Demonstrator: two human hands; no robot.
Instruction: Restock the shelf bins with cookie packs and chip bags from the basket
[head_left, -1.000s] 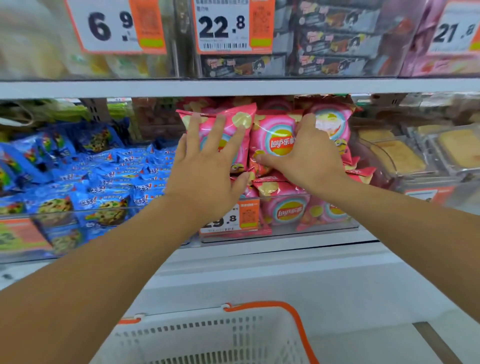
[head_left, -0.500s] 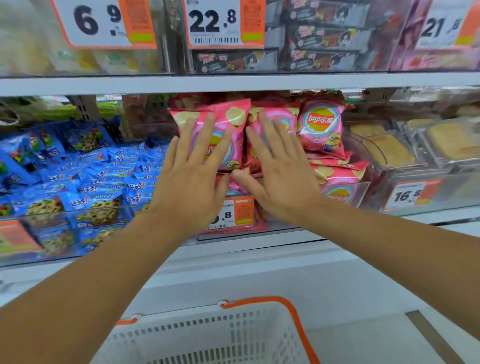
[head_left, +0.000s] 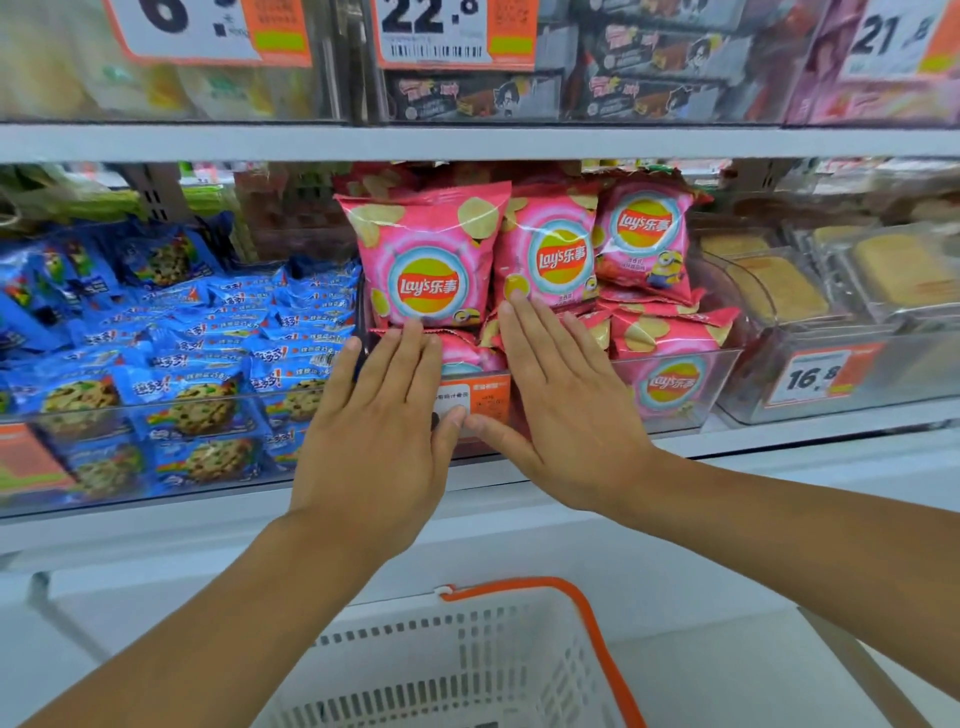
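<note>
Left hand (head_left: 382, 421): yours, flat with fingers straight and together, holding nothing; fingertips lie at the bottom edge of the front chip bag.
Right hand (head_left: 558, 400): yours, likewise flat and empty; fingertips touch the lower part of the second bag, thumb almost meeting the left thumb over the orange price tag (head_left: 475, 402).
Front chip bag (head_left: 428, 260): pink, standing upright at the left of the chip bin, leaning on the bags behind. Likely reason: label faces out so it can be read.
Second chip bag (head_left: 548, 254): upright, touching the first on its right; a third bag (head_left: 644, 234) stands just beside it, slightly tilted.
Chip bin (head_left: 727, 364): clear walls; more pink bags lie flat under the standing row. Your palms seem placed low to steady the row against tipping forward over the front wall.
Cookie packs (head_left: 197, 415): blue, piled in the bin to the left, close to its front lip.
Basket (head_left: 467, 660): white with orange rim, directly below your wrists; the part in view shows no goods, so you cannot tell what is left.
Edges: the shelf above (head_left: 467, 143) sits close over the bag tops, so little headroom.
Open room: clear space between bin front and basket; draw your hands straight back and down.
</note>
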